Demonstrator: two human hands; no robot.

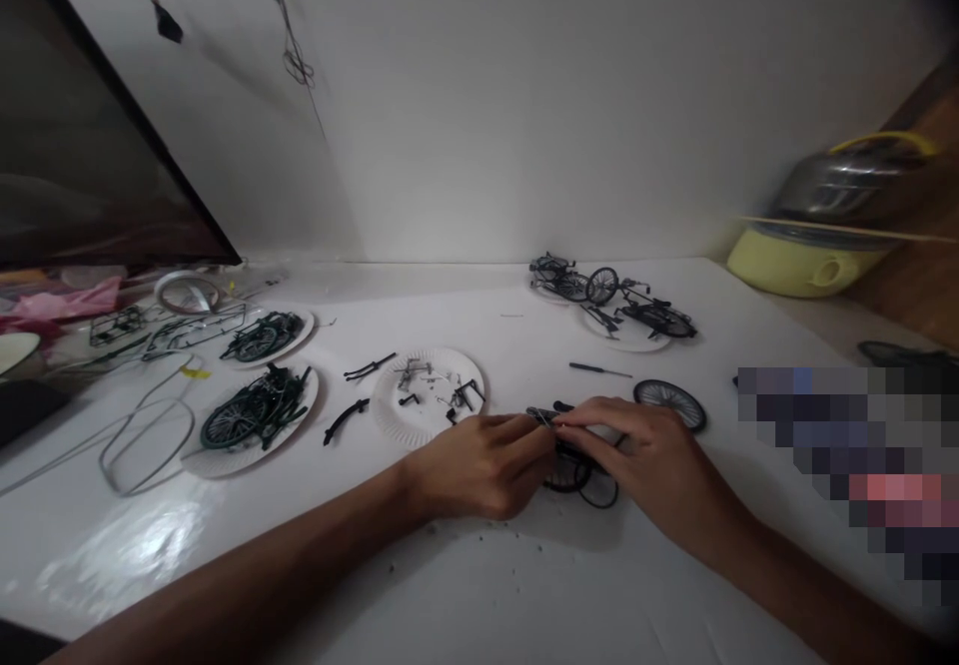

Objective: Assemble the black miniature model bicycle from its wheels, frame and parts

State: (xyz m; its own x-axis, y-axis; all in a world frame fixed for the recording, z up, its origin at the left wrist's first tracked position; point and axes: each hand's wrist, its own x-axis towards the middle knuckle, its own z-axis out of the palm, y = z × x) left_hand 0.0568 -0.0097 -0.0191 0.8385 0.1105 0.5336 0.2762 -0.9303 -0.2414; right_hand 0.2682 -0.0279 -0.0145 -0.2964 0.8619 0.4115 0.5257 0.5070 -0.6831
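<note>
A dark miniature bicycle (567,475) is at the front centre of the white table, partly hidden by my hands. My left hand (486,463) has its fingers curled around the upper part of the bicycle. The thumb and fingers of my right hand (655,460) pinch at the same spot, and the small part between the fingertips is too tiny to make out. Close behind my right hand lies a loose black spoked wheel (670,405). A small screwdriver (599,369) rests farther back. To the left, a white paper plate (390,427) carries several small dark and silvery parts.
Left stand paper plates (217,465) with green bicycle parts, beside a bent wire cable (112,460). Curved black mudguards (346,420) lie between plates. Miniature bicycles (659,318) sit on plates at the back. A yellow-green pot (801,266) stands right; a dark screen (90,126) leans left.
</note>
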